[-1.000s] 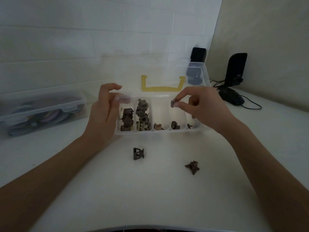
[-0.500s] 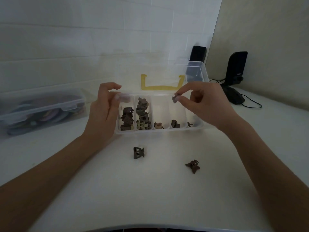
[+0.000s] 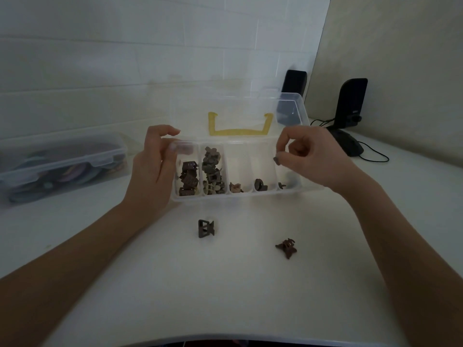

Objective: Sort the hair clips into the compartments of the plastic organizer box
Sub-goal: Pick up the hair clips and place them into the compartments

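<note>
While left hand (image 3: 152, 171) grips organizer box (image 3: 238, 196), right hand (image 3: 308, 159) apparently pinches small clip (image 3: 276, 160) at fingertips.

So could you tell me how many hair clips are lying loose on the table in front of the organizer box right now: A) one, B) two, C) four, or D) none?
B: two lie on the table in front of the organizer box, a dark squarish clip and a brown claw clip; a further small clip is pinched in the right hand.
</note>
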